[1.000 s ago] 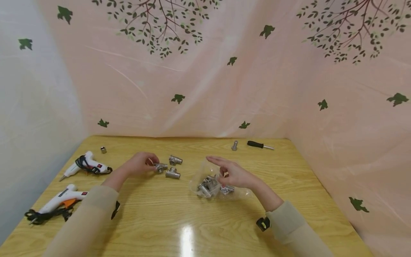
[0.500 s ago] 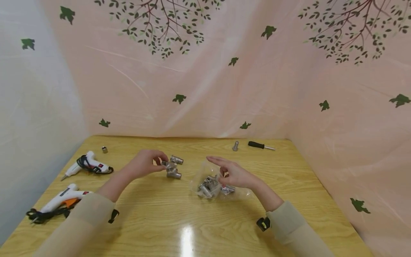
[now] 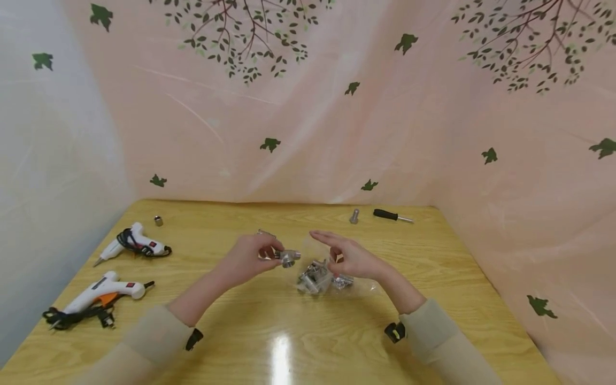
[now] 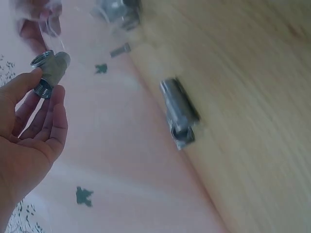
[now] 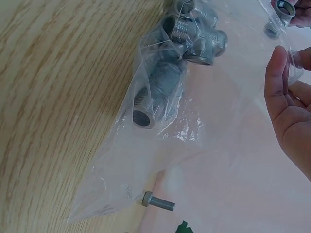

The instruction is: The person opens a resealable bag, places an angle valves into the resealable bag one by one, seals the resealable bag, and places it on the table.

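Note:
My left hand (image 3: 250, 259) pinches a threaded metal tee pipe fitting (image 3: 289, 258) between thumb and fingers, just left of a clear plastic bag (image 5: 107, 189). In the left wrist view the tee fitting (image 4: 54, 70) shows its threaded openings. Several more metal fittings (image 5: 160, 87) lie inside the bag on the table. With thumb and fingers, my right hand (image 3: 356, 259) grips the bag's edge and holds it up. Loose fittings (image 4: 180, 114) lie beyond my left hand, mostly hidden by it in the head view.
Two white glue guns (image 3: 137, 240) with black cords lie on the left of the wooden table (image 3: 231, 337). A small metal nut-like piece (image 3: 158, 220) is behind them. At the back stand a bolt (image 3: 354, 216) and a black-handled screwdriver (image 3: 392, 215).
My left hand has lifted the tee fitting off the table and carried it right, over the loose fittings, to the bag's side. My right hand keeps its hold on the bag.

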Action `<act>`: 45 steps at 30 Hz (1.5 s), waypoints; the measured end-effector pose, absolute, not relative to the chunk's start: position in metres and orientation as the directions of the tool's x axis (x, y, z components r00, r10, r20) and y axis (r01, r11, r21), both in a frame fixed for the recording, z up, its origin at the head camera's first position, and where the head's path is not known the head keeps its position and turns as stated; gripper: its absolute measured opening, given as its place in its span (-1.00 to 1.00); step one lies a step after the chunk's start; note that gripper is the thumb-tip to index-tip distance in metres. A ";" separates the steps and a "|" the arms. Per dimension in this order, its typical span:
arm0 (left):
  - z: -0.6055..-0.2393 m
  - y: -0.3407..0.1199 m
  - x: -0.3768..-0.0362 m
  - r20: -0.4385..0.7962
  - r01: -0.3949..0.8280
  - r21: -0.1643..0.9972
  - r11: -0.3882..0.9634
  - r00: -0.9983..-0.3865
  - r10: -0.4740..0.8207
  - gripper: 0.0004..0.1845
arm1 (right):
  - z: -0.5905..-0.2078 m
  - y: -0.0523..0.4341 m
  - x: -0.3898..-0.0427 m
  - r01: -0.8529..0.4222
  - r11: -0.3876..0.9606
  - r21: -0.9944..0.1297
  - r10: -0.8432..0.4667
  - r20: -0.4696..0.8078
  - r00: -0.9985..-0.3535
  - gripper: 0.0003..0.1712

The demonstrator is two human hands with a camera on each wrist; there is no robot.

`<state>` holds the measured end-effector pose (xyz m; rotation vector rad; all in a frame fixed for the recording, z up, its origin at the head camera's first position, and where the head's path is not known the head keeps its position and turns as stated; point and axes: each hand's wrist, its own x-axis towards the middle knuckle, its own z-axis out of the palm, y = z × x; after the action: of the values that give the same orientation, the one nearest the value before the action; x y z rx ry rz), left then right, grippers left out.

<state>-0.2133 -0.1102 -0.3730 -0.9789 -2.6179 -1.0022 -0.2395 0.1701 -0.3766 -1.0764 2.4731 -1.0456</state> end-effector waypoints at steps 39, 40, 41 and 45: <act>-0.386 -0.073 -0.212 0.368 0.676 0.541 0.500 -0.725 0.582 -0.58 | -0.378 0.173 -0.240 -0.558 0.461 -0.690 -0.720 0.077 -0.689 -0.14; -0.384 -0.077 -0.214 0.372 0.679 0.532 0.506 -0.724 0.580 -0.56 | -0.378 0.173 -0.240 -0.554 0.461 -0.693 -0.720 0.073 -0.690 -0.14; -0.382 -0.081 -0.216 0.369 0.675 0.534 0.509 -0.728 0.578 -0.54 | -0.378 0.173 -0.240 -0.551 0.461 -0.695 -0.719 0.071 -0.691 -0.14; -0.370 -0.100 -0.224 0.323 0.647 0.548 0.530 -0.748 0.579 -0.50 | -0.379 0.174 -0.240 -0.540 0.460 -0.705 -0.719 0.060 -0.692 -0.13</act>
<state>-0.2238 -0.1001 -0.3701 -1.0683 -2.6579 -1.0173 -0.2401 0.1739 -0.3790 -1.0851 2.4651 -1.0565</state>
